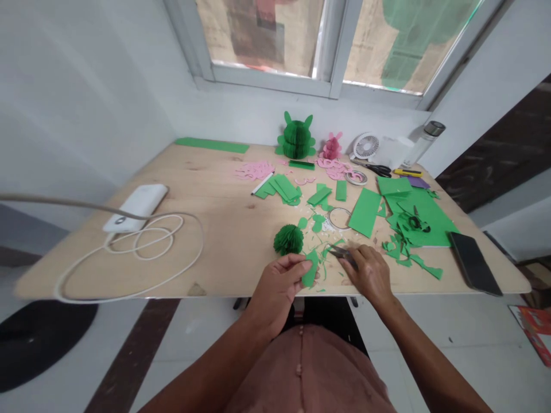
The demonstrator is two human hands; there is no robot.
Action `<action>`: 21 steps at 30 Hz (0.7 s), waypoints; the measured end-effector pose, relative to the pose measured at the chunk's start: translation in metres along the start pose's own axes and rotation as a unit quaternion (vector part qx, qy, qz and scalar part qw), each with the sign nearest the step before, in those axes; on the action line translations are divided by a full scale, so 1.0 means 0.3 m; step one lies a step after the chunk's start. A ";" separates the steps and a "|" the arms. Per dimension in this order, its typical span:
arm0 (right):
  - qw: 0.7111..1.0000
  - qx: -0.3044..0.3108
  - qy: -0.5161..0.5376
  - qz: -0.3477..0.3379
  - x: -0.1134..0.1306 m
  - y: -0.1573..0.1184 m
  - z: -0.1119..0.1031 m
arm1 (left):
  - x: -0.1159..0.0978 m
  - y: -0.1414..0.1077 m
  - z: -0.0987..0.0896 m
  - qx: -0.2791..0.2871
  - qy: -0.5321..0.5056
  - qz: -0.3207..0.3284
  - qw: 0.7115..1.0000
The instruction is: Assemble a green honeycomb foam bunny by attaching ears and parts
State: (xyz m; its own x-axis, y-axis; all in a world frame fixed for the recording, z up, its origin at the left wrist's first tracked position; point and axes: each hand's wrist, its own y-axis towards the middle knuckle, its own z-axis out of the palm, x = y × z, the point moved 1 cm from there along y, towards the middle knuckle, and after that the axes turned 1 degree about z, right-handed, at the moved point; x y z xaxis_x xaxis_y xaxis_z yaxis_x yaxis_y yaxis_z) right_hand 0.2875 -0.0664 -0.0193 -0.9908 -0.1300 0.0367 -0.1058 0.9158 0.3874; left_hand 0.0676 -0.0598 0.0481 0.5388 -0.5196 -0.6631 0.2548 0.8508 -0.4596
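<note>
Between the thumb and fingers of my left hand (279, 287) is a small green paper piece (310, 269), close to the table's front edge. My right hand (371, 275) is closed around scissors (344, 254), whose blades point left toward that piece without touching it. Just behind my left hand sits a round, pleated green paper ball (288, 239). Thin green paper scraps (326, 250) lie between and behind my hands. A ring-shaped roll (340, 218) rests behind the scissors, beside a green paper rectangle (364, 213).
At the left are a white power bank (136, 207) and a looped cable (129, 298). A black phone (473, 263) lies right. Along the wall stand a green paper figure (296, 137), a pink one (332, 147), a small fan (365, 147) and a bottle (424, 144).
</note>
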 end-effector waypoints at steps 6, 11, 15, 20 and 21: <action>0.977 -0.072 0.187 0.077 0.047 0.001 -0.069 | 0.030 0.002 0.003 -0.024 -0.002 0.026 0.999; 0.842 0.029 0.523 0.131 0.224 -0.010 -0.161 | 0.058 -0.006 0.021 -0.030 0.002 0.081 0.996; 0.738 0.035 0.638 0.219 0.322 -0.002 -0.171 | 0.068 -0.030 0.046 -0.027 -0.027 0.100 0.994; 0.694 0.038 0.674 0.250 0.333 0.008 -0.164 | 0.083 -0.041 0.038 -0.007 -0.028 0.115 0.993; 0.702 0.047 0.667 0.245 0.326 0.008 -0.165 | 0.082 -0.041 0.031 -0.002 -0.013 0.121 0.993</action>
State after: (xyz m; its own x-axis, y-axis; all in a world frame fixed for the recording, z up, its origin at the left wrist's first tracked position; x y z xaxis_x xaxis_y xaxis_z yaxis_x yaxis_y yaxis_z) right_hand 0.1946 -0.0956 0.0309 0.0438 0.0265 0.9987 0.1528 0.9877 -0.0329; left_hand 0.0853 -0.0822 0.0430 0.6047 -0.2986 -0.7384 0.1131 0.9499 -0.2915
